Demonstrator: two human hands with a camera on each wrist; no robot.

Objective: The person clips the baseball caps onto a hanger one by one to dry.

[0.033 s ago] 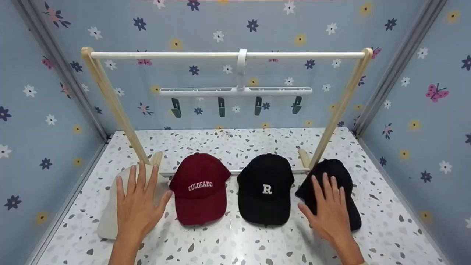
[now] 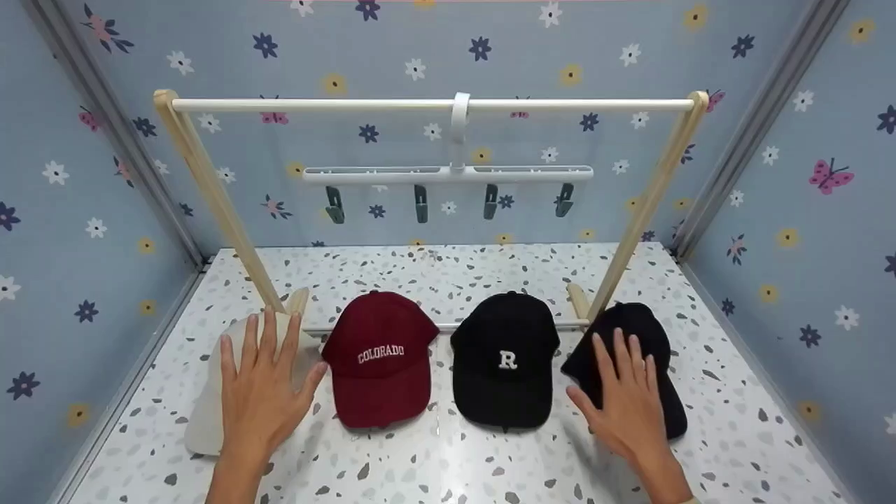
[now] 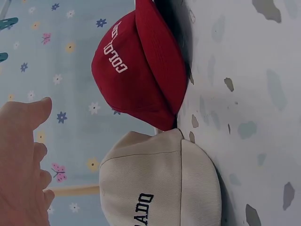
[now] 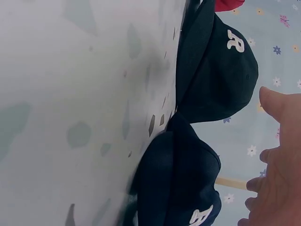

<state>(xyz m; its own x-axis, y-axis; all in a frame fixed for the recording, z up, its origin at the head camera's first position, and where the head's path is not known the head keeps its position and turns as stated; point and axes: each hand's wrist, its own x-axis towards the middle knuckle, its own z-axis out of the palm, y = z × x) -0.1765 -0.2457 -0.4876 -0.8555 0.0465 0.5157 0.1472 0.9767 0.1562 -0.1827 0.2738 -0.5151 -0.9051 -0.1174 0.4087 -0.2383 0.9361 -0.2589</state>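
Note:
My left hand (image 2: 266, 392) is held with fingers spread over a beige cap (image 2: 203, 413), covering much of it in the head view. The left wrist view has a gap between this hand and the cap, which bears dark lettering. On the other side, my right hand (image 2: 626, 402) hovers with straight fingers over a dark cap (image 2: 675, 406) with a white letter, seen in the right wrist view. Between the hands lie a dark red cap (image 2: 381, 392) reading COLORADO and a black cap (image 2: 502, 399) marked with a white R. Neither hand holds anything.
Behind the caps stands a wooden-legged rack (image 2: 234, 231) with a white top bar (image 2: 315, 105). From that bar hangs a white hanger (image 2: 392, 175) carrying several dark green clips (image 2: 421, 203). Flower-patterned walls (image 2: 784, 175) enclose the speckled white table (image 2: 434, 273) at the back and sides.

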